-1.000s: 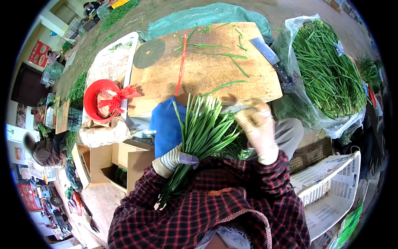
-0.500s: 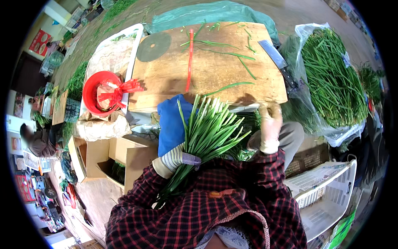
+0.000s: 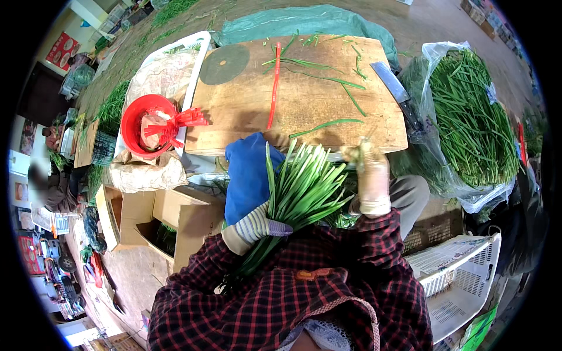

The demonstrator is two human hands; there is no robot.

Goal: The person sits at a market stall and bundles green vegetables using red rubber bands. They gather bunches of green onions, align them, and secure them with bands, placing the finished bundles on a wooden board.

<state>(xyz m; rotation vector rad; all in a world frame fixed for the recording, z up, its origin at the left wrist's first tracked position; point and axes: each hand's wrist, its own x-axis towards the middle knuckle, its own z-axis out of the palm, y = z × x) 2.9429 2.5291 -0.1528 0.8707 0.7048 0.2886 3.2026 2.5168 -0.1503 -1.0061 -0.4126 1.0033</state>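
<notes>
A thick bunch of garlic chives point(image 3: 307, 181) leans over my lap, pale cut ends pointing away from me. Wrapped round its lower part is my left hand point(image 3: 254, 229), in a striped glove. My right hand point(image 3: 370, 175), in a pale glove, hovers at the near right edge of the wooden board point(image 3: 234, 99); motion smears its fingers, so their grip is unclear. On the board lie a red tie strip point(image 3: 274, 88), several loose chive leaves point(image 3: 328, 124) and a cleaver point(image 3: 391, 82) with a dark handle along the right edge.
A red bowl point(image 3: 132, 143) with red strips stands left of the board. To the right, an open plastic bag holds a heap of chives point(image 3: 468, 111). Cardboard boxes point(image 3: 190, 231) are at lower left, a white plastic crate point(image 3: 462, 281) at lower right. Blue cloth point(image 3: 246, 175) hangs beside the bunch.
My right hand has moved slightly left and down along the board's near edge, blurring. My left hand and the bunch have shifted slightly right. The view has shifted a little.
</notes>
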